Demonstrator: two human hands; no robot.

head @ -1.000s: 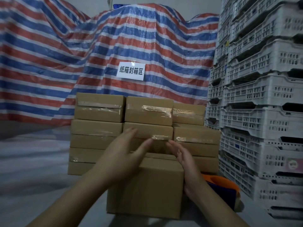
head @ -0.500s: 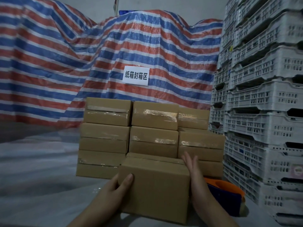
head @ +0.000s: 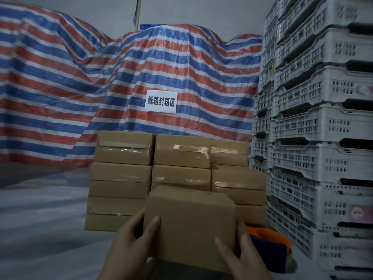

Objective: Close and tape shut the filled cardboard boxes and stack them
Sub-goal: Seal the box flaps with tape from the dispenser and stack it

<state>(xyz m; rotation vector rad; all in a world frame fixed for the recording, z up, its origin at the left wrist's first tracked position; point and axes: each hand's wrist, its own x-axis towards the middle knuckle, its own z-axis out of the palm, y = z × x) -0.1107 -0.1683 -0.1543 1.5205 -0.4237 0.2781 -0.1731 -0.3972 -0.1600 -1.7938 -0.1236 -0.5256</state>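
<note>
- A closed cardboard box [head: 189, 227] is gripped nearest, the left hand [head: 131, 245] on its left side and the right hand [head: 238, 251] on its right.
- No tape can be made out on it; stacking appears in hand, though sealing may be needed.
- A tape dispenser [head: 268, 247] lies just right.
- Beyond, the taped stack [head: 177, 168] awaits; a level placement is called for.

Striped tarp [head: 181, 63], white crates [head: 323, 138]

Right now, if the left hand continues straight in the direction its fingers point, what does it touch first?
The left hand already grips the held box and points forward. Sliding on past it, it would probably meet the stack of taped boxes first, though depth is unclear.
</note>
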